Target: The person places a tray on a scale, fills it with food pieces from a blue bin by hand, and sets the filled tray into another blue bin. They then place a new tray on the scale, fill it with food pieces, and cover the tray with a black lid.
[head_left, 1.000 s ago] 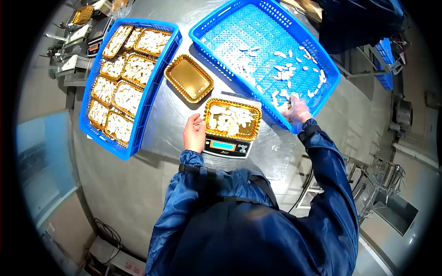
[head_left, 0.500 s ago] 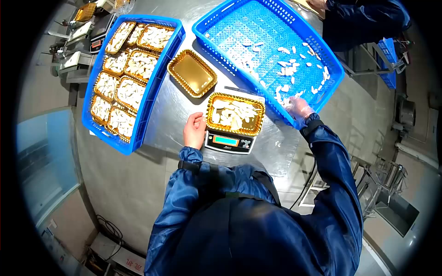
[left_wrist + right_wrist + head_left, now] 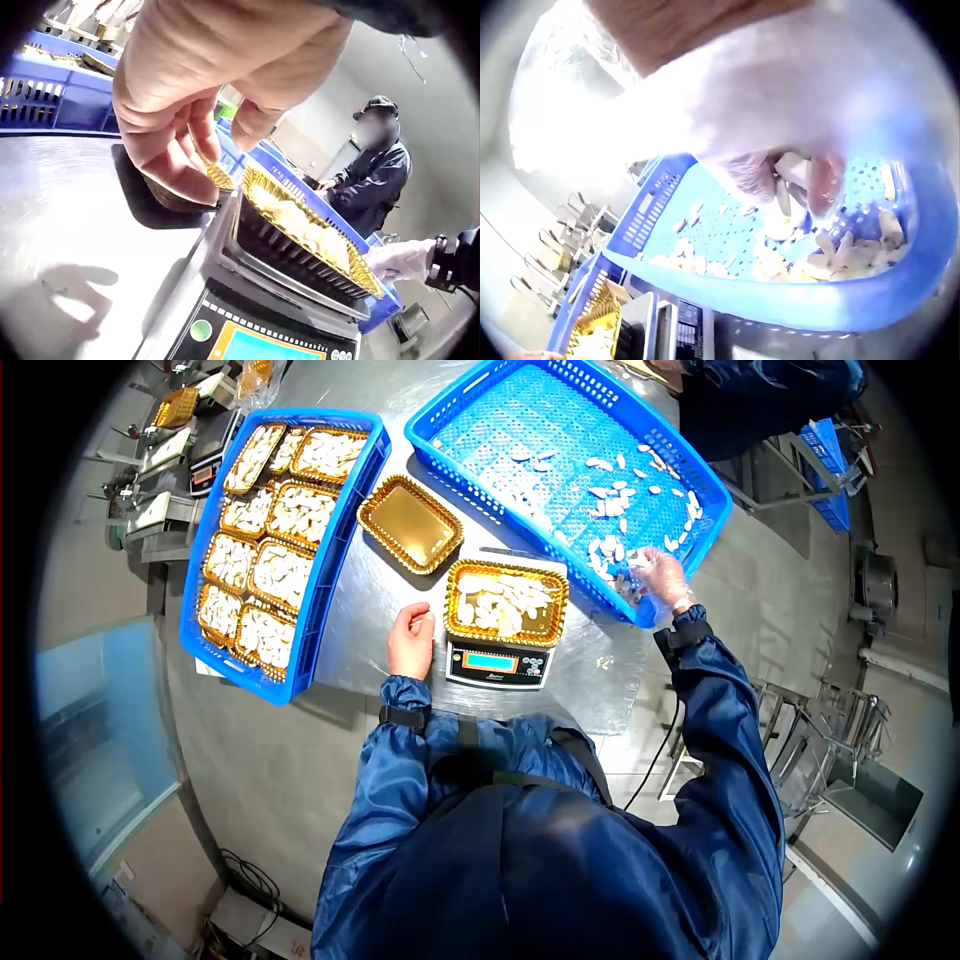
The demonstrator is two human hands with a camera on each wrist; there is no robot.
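Left crate: a blue perforated plastic crate (image 3: 325, 575) holds gold fluted trays (image 3: 258, 660) filled with white slices.
Spare tray: right of it, a gold rectangular tray (image 3: 410, 532) stands on the shiny metal table (image 3: 588, 672), its floor showing.
Left hand: your bare left hand (image 3: 410, 643) holds nothing, fingers loosely curled, just left of the scale.
Scale: the black-and-white digital scale (image 3: 497, 665) bears a gold fluted tray (image 3: 540, 626) partly covered with slices; its reading is too small to tell.
Right hand: your clear-gloved right hand (image 3: 664, 576) pinches thin white slices (image 3: 793, 171) between thumb and fingers, over the near corner of the large blue crate (image 3: 540, 420).
Relation: from your right fingers, the scale's tray lies left and slightly near, long axis running left to right; your left hand is nearer to it.
Change: since half a second ago, your right hand has shifted slightly farther from that corner, baring more slices there; the scale's tray looks unchanged.
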